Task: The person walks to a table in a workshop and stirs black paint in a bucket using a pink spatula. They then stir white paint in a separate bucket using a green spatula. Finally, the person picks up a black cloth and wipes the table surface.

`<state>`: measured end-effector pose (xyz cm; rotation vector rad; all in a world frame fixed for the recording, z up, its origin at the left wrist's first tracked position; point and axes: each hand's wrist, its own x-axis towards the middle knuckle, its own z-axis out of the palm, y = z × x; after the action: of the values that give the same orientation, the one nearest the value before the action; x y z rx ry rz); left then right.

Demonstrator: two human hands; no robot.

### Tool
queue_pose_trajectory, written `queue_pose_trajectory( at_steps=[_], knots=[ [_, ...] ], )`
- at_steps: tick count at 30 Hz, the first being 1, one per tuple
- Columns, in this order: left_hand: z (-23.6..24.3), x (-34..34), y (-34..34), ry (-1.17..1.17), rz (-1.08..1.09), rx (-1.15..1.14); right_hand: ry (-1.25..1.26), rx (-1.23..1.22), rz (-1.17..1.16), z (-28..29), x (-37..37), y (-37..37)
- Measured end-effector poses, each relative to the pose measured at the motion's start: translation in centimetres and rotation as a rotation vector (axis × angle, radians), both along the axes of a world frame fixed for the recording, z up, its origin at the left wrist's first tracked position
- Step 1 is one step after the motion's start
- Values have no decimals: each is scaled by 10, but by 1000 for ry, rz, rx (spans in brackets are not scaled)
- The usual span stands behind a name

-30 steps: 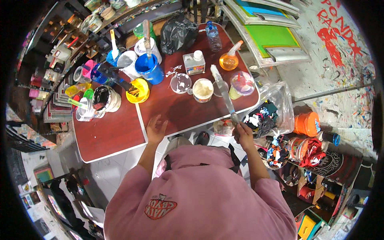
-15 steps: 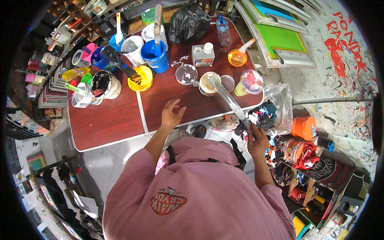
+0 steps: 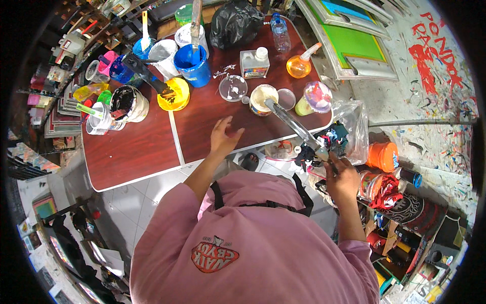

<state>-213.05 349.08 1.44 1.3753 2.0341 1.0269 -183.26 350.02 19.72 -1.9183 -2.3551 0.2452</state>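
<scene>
Right hand [image 3: 344, 178]: fingers closed round the handle end of a long flat-bladed spatula [image 3: 293, 124]; blade runs out toward half past ten, tip overlapping the cream-filled tub [image 3: 262, 98] in view, contact unclear. Left hand [image 3: 225, 138]: fingers spread, tub toward half past one.

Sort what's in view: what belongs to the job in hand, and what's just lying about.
Seemingly in use:
long spatula, in the right hand
open tub by its tip

Apparently just lying about:
clear bottle
black bag
orange bucket
</scene>
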Motion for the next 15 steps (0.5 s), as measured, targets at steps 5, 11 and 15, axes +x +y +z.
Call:
queue_pose_trajectory(
  at_steps=[5,11,15],
  knots=[
    [-17,43,38,190,28,-243,-12,-50,22,26,-3,-1],
    [-24,54,41,162,62,-231,-28,-8,59,41,13,-5],
    [-27,49,31,151,97,-185,387,-258,-102,19,40,2]
  ],
)
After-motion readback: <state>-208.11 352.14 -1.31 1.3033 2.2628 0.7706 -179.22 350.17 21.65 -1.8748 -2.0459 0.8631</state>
